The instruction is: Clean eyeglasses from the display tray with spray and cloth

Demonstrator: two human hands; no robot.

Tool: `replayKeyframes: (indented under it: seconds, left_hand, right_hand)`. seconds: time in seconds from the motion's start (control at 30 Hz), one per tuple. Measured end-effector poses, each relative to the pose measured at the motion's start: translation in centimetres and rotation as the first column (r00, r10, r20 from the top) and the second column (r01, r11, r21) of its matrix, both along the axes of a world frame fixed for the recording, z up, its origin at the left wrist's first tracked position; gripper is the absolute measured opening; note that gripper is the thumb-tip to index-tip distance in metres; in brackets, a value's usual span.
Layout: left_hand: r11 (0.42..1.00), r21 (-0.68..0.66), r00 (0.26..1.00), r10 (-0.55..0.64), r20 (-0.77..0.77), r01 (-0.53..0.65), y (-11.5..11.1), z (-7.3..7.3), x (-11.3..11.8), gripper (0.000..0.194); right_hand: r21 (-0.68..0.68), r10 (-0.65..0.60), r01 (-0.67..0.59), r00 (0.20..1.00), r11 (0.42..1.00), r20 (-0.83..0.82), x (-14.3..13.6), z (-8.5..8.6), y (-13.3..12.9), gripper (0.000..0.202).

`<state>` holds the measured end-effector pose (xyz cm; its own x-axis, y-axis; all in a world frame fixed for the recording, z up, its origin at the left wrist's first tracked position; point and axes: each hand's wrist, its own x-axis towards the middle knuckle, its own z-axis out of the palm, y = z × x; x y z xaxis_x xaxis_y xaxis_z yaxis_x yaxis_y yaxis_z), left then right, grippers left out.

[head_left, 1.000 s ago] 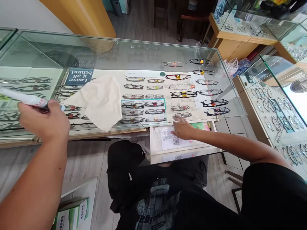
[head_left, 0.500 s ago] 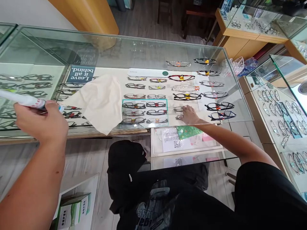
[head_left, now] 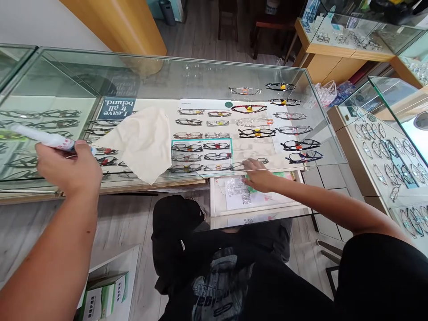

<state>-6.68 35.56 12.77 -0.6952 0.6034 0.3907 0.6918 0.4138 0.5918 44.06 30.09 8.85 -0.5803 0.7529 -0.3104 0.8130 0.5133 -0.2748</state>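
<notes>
My left hand [head_left: 68,167] is closed around a slim white bottle [head_left: 45,136] with red print and a blue end, held above the glass counter at the left. A cream cleaning cloth [head_left: 147,142] lies spread on the glass top, one corner reaching toward my left fingers. At the case's open front, my right hand [head_left: 259,176] is closed on a pair of eyeglasses [head_left: 237,166], with a lens showing to each side of the fingers. Rows of eyeglasses [head_left: 217,156] lie left of it, and dark frames [head_left: 257,133] lie beyond it.
Below the case, a pulled-out drawer [head_left: 216,209] holds papers and a green packet. A dark printed sign [head_left: 117,108] stands in the display case [head_left: 160,93]. Another eyeglass case [head_left: 354,156] is at the right. An open box [head_left: 132,267] with cartons sits lower left.
My right hand has moved toward me to the case's front edge, with a pair of eyeglasses now in its fingers. My left hand has shifted slightly right with the bottle. The view has moved slightly.
</notes>
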Motion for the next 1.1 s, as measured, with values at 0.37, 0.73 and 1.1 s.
replayKeyframes:
  seconds: [0.37, 0.73, 1.1]
  left_hand:
    - [0.999, 0.038, 0.999, -0.026, 0.023, 0.025, 0.2, -0.6, -0.2, 0.027]
    - [0.999, 0.016, 0.999, -0.034, 0.032, 0.034, 0.1, -0.1, 0.0, 0.031]
    - [0.999, 0.025, 0.999, -0.024, 0.025, 0.024, 0.0, -0.1, 0.3, 0.027]
  right_hand:
    - [0.042, 0.166, -0.161, 0.96, 0.986, -0.227, -0.9, 16.7, -8.2, 0.066]
    - [0.313, -0.059, 0.042, 0.997, 0.949, 0.046, 1.1, 11.8, -1.4, 0.06]
    - [0.338, -0.071, 0.046, 0.996, 0.94, 0.061, 0.8, 11.8, -1.6, 0.065]
